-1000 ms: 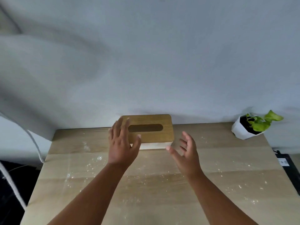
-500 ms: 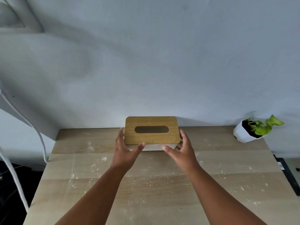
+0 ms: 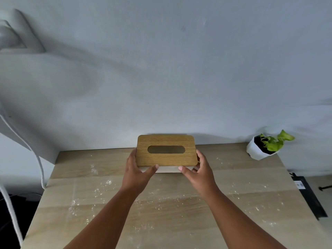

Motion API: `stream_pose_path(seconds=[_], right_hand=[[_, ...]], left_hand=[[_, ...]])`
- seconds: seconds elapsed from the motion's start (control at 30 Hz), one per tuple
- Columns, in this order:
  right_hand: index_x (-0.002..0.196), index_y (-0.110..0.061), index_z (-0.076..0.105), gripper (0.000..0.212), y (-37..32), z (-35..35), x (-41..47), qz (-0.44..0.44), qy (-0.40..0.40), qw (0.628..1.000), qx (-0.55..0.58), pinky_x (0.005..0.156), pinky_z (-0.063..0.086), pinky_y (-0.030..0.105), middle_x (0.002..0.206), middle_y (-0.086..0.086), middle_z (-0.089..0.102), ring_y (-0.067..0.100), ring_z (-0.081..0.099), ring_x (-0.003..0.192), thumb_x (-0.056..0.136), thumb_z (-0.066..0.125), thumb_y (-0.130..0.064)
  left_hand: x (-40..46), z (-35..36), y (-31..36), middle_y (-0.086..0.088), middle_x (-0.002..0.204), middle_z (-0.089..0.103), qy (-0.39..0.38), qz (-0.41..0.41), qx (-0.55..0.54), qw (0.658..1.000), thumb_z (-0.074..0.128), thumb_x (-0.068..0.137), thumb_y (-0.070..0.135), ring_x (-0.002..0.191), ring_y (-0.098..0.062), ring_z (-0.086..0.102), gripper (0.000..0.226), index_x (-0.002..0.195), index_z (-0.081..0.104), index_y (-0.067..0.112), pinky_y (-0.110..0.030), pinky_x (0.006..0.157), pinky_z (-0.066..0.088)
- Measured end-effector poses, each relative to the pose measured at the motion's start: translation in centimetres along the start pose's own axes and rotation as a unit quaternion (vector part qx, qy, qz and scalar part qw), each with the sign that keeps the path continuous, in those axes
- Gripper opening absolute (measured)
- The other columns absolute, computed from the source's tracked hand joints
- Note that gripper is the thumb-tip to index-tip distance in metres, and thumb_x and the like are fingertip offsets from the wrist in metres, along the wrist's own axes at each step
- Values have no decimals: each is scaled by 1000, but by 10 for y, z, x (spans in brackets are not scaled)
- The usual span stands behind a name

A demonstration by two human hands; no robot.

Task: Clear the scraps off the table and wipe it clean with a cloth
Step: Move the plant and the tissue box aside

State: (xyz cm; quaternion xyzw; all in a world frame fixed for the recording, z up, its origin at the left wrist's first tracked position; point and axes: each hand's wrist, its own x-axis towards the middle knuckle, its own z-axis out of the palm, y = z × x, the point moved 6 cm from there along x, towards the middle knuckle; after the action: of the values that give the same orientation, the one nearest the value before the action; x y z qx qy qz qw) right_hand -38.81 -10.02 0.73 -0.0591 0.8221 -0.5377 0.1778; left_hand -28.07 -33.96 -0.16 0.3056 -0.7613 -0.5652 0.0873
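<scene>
A tissue box (image 3: 166, 159) with a wooden slotted lid and a white body stands at the back middle of the light wooden table (image 3: 242, 186). My left hand (image 3: 137, 174) grips its left end, thumb on the front face and fingers around the side. At the box's right end my right hand (image 3: 199, 174) holds it the same way. Fine white crumbs (image 3: 100, 186) are scattered over the tabletop, thickest at the left and middle. No cloth is in view.
A small green plant in a white faceted pot (image 3: 260, 150) sits at the table's back right corner. The wall runs right behind the box. A white cable (image 3: 38, 159) hangs off the left edge. Beside the right edge lies a black object (image 3: 309, 196) on the floor.
Both hands moved forward from in front of the box and closed onto its two ends. The box itself looks unmoved on the table.
</scene>
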Motion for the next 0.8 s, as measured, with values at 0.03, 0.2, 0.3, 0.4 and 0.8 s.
stream_pose_path(seconds=[0.03,0.2,0.3,0.4,0.8], right_hand=[[155,-33,33,98,1,-6,-1,0,2,1000,5,110,50,42,140,-15,56,6,59,126,75,89,-43],[154,-36,34,94,7,-44,-4,-4,15,1000,9,108,51,41,138,-14,59,5,59,125,76,88,-45],[153,-35,36,93,15,-71,-2,-2,23,1000,11,109,50,44,140,-12,59,9,57,128,76,88,-45],[152,-35,37,93,27,-105,1,5,31,999,14,108,51,44,137,-13,61,7,58,127,75,89,-43],[158,-32,31,98,74,-217,27,40,47,998,16,115,45,44,152,-5,50,13,51,139,77,87,-39]], left_hand=[[-2,4,3,10,147,44,-1,1,-3,1000,85,67,58,134,-12,47,105,152,27,37,-45,114,44],[-11,34,20,10,146,48,-12,6,-15,1000,84,68,56,136,-13,48,98,149,31,41,-47,114,44],[-17,57,30,11,143,50,-18,4,-9,1000,82,69,54,133,-13,51,92,146,33,45,-48,111,47],[-23,87,43,11,138,53,-22,3,7,1000,81,68,53,128,-13,54,87,142,35,49,-48,108,50],[-31,207,84,14,134,58,-30,7,25,999,84,80,29,118,-7,61,73,136,41,50,-40,101,53]])
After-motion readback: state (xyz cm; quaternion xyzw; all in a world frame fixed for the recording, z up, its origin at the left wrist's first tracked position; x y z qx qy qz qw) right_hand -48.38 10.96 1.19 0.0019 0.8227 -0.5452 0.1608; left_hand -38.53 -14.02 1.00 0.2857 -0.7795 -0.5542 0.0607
